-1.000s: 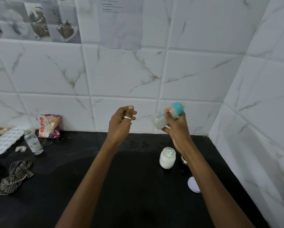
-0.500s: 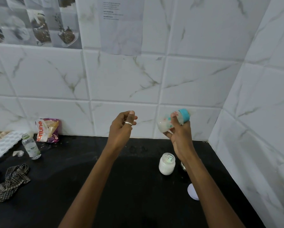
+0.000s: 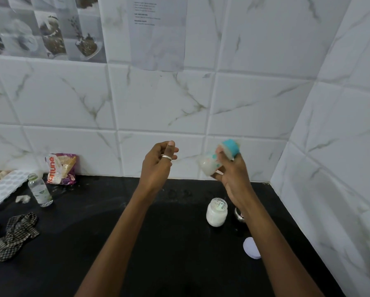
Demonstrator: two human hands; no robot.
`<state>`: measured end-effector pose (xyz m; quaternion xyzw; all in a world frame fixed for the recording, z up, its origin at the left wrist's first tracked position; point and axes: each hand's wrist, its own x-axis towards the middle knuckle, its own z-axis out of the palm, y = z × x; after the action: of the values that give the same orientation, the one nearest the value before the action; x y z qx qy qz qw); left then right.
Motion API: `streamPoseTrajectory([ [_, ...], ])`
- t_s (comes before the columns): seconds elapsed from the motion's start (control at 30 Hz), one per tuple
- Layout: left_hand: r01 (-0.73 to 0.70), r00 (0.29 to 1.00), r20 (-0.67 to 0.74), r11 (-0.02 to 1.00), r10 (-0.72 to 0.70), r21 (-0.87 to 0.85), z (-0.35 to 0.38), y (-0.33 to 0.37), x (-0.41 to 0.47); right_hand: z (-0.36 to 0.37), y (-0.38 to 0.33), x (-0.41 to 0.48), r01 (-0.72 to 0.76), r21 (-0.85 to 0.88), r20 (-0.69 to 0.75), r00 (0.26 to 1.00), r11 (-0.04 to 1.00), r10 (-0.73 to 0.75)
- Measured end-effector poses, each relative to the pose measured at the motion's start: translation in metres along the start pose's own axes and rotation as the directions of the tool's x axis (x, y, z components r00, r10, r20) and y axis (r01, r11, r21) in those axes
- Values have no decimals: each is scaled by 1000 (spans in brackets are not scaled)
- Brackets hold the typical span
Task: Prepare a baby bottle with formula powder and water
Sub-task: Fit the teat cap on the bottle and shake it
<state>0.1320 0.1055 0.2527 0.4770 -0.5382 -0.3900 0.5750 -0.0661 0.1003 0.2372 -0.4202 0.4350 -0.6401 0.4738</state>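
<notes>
My right hand is wrapped tight around the baby bottle, up in the air and tipped on its side, blue cap on. It looks blurry and milky inside, so I think I am shaking it to mix. My left hand is loosely curled and holds nothing. Next I need a firm grip and the cap kept tight. Below, a round glass jar of white powder sits on the smooth black surface
</notes>
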Motion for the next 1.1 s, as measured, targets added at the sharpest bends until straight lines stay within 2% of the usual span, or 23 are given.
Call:
streamPoseTrajectory([
  [0.07,-2,1000,0,1000,2,5,-1,0,-1,2,0,1,15,35,-44,999,999,-13],
  [0.13,-3,1000,1,1000,3,8,-1,0,0,3,2,-2,16,-126,85,996,992,-5],
  [0.2,0,1000,-2,1000,0,1,-1,0,1,4,2,-6,13,-170,172,985,985,17],
  [0.3,-2,1000,4,1000,2,3,-1,0,-1,5,0,-2,7,73,-7,1000,997,-7],
  [0.33,-2,1000,6,1000,2,5,-2,0,-1,7,-1,-1,9,98,-36,999,995,-5],
  [0.43,-6,1000,6,1000,6,18,-3,0,-2,9,2,-3,-5,-88,95,995,996,14],
  [0.47,-6,1000,4,1000,6,18,-4,0,-2,9,0,-4,-2,-97,98,995,995,12],
  [0.57,-1,1000,2,1000,1,12,-5,1,-3,7,-4,0,15,97,-47,999,995,-11],
  [0.6,0,1000,4,1000,0,11,-5,1,-4,7,-5,-1,23,93,-51,999,995,-18],
  [0.7,0,1000,7,1000,0,8,-4,2,-4,10,-2,-6,0,-124,127,992,992,16],
  [0.73,2,1000,10,1000,-2,5,-4,2,-4,10,-3,-8,2,-136,142,990,991,17],
  [0.87,-4,1000,21,1000,3,6,-4,1,-6,11,-7,-3,10,135,-61,998,991,-2],
  [1.0,-9,1000,15,1000,8,7,-3,2,-4,11,-9,-6,-12,-109,108,994,994,24],
  [1.03,-9,1000,14,1000,9,4,-3,2,-4,10,-11,-5,3,-91,101,995,996,6],
  [1.1,-11,1000,17,1000,11,0,-3,2,-4,9,-16,-3,18,117,14,1000,993,-19],
])
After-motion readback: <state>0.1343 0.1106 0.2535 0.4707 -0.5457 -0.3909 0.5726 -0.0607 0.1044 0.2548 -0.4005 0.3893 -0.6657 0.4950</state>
